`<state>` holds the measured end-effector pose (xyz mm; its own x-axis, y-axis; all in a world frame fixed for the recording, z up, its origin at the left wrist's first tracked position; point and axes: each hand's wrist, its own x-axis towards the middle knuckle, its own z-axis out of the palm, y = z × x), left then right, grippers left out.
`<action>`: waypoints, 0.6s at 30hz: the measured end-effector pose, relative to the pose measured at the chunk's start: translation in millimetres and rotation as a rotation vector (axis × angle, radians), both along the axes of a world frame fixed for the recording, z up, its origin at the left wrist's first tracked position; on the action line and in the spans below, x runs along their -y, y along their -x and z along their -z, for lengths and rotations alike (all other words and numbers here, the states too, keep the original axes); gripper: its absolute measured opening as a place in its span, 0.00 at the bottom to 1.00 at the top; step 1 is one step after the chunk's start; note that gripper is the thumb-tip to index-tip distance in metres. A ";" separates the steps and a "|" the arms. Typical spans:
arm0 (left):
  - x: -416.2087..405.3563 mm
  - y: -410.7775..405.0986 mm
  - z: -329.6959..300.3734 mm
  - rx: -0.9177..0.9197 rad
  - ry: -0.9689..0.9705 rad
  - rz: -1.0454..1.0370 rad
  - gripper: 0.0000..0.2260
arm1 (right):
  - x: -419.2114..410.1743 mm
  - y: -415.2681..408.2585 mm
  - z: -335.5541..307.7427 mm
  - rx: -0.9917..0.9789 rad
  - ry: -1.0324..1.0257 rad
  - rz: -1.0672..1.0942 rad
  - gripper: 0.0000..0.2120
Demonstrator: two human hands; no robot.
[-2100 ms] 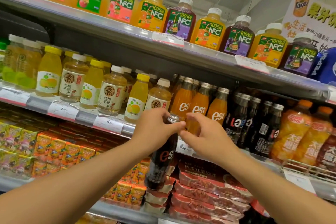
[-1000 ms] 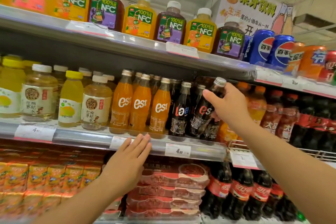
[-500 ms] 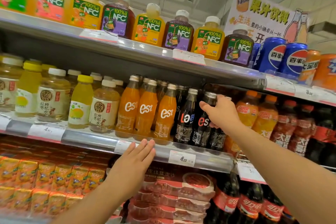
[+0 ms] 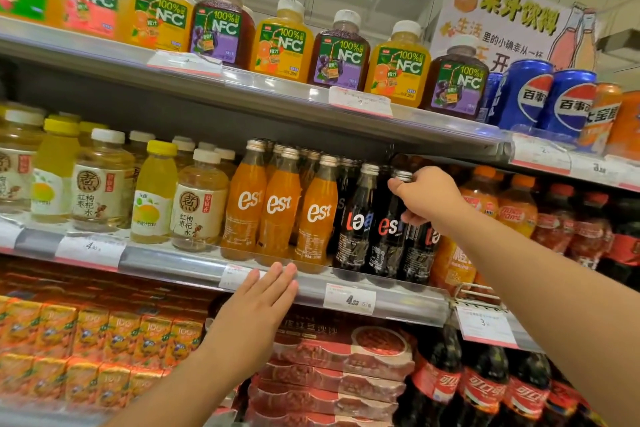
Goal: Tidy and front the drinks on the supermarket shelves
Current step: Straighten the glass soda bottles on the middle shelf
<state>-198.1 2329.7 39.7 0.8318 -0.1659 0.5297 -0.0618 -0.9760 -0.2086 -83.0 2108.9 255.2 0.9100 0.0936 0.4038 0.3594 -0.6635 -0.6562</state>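
A dark est cola bottle (image 4: 387, 236) stands upright on the middle shelf (image 4: 180, 262), its red-and-white label facing out. My right hand (image 4: 424, 196) grips its neck just under the silver cap. Another dark cola bottle (image 4: 356, 222) stands to its left, and one more (image 4: 420, 250) is partly hidden behind my right wrist. Three orange est bottles (image 4: 280, 211) line the shelf front further left. My left hand (image 4: 258, 308) hovers with straight fingers, the fingertips at the shelf's price rail; I cannot tell whether they touch it.
NFC juice bottles (image 4: 282, 42) and Pepsi cans (image 4: 526, 97) fill the top shelf. Yellow and pale tea bottles (image 4: 197, 201) stand at the middle left, orange and red drinks (image 4: 516, 208) at the right. Below are juice cartons (image 4: 90, 333), stacked red packs (image 4: 339, 357) and cola bottles (image 4: 481, 388).
My right hand carried the dark est bottle from in front of me to the middle shelf and stood it among the cola bottles. My left hand let go and moved down to the shelf rail.
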 end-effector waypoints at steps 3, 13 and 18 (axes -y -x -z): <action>4.5 5.9 -5.3 -0.054 0.050 -0.034 0.43 | 0.5 2.8 -5.3 -0.039 -0.022 -0.018 0.15; 4.1 2.2 -0.2 -0.035 0.093 -0.036 0.36 | 1.6 11.5 6.6 -0.023 -0.001 0.017 0.17; 6.8 4.8 -2.5 -0.043 0.104 -0.046 0.36 | 9.8 24.0 24.0 0.261 0.083 0.026 0.27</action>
